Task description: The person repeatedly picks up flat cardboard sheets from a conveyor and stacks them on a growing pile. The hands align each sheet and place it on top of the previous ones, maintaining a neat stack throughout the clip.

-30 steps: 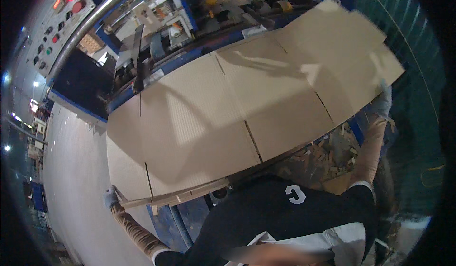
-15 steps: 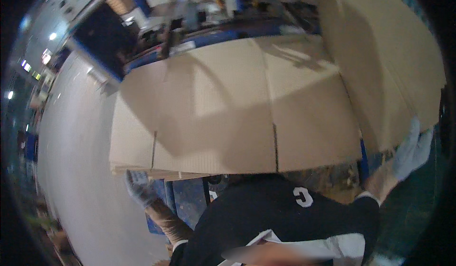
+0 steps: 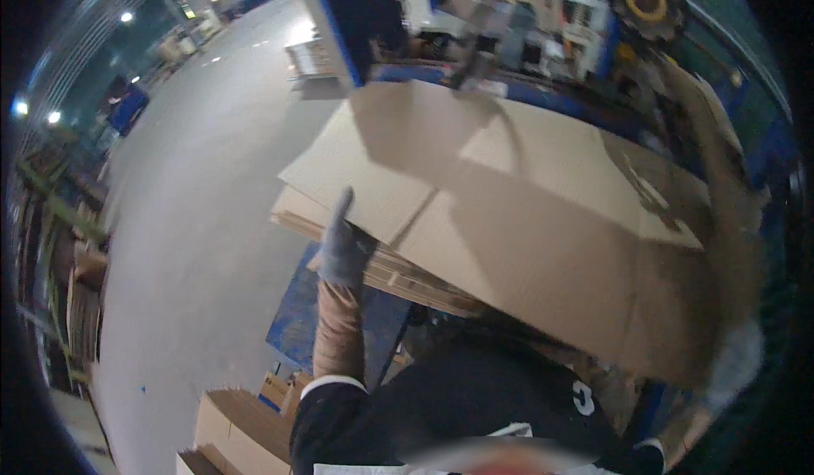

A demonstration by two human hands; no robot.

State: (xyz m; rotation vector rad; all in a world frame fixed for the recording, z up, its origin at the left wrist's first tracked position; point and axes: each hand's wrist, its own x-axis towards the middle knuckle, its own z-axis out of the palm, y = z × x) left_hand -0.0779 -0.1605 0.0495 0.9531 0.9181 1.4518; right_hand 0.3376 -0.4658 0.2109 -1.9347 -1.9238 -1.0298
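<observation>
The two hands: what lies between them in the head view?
In the head view, stacked brown cardboard sheets lie between the left hand and the right hand.

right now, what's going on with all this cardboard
A person is handling a large brown cardboard sheet. The gloved left hand is at its near left edge; the right hand, blurred, is by the right end, which appears bent up. More sheets lie stacked beneath the left side, and a machine stands just beyond the far edge.

One head-worn fisheye view looked down and forward from close above the cardboard (image 3: 543, 212) toward the machine (image 3: 585, 19) beyond
</observation>
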